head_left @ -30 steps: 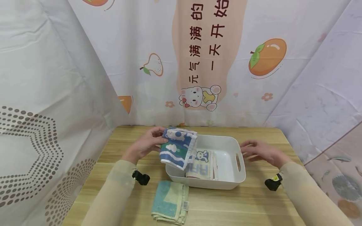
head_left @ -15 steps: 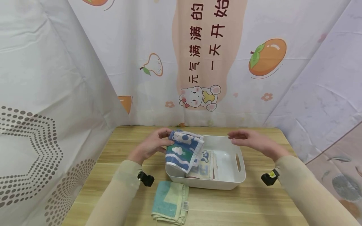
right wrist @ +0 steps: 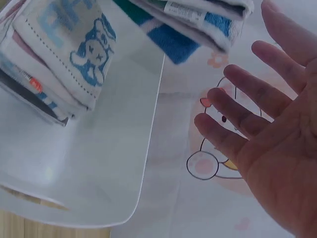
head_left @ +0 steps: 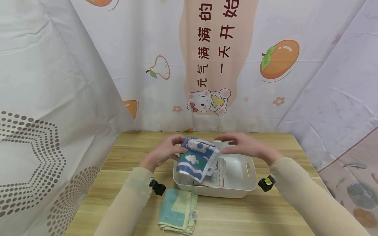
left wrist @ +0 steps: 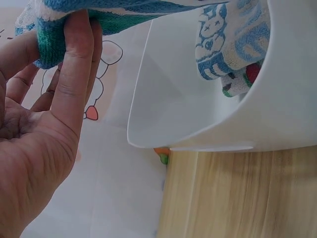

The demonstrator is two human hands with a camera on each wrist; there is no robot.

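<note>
My left hand [head_left: 165, 150] pinches one end of a folded blue and green towel [head_left: 195, 160], thumb on top and fingers beneath. The towel hangs tilted above the left part of a white plastic basket [head_left: 239, 189]. In the left wrist view the fingers [left wrist: 74, 74] press up under its striped fold. My right hand [head_left: 242, 146] is spread, its fingers apart, close to the towel's right end and holding nothing. Inside the basket, a stack of folded towels [right wrist: 64, 54] shows a cream one with a blue rabbit on top; the held towel partly hides it in the head view.
A folded teal and pale yellow towel [head_left: 177, 211] lies on the wooden table [head_left: 230, 216] in front of the basket. Behind the table hangs a printed curtain [head_left: 159, 108]. The basket has a handle slot in its right wall.
My left hand has carried the blue and green towel to the right, further over the basket. The right hand has come leftward from the basket's right side to near the towel.
</note>
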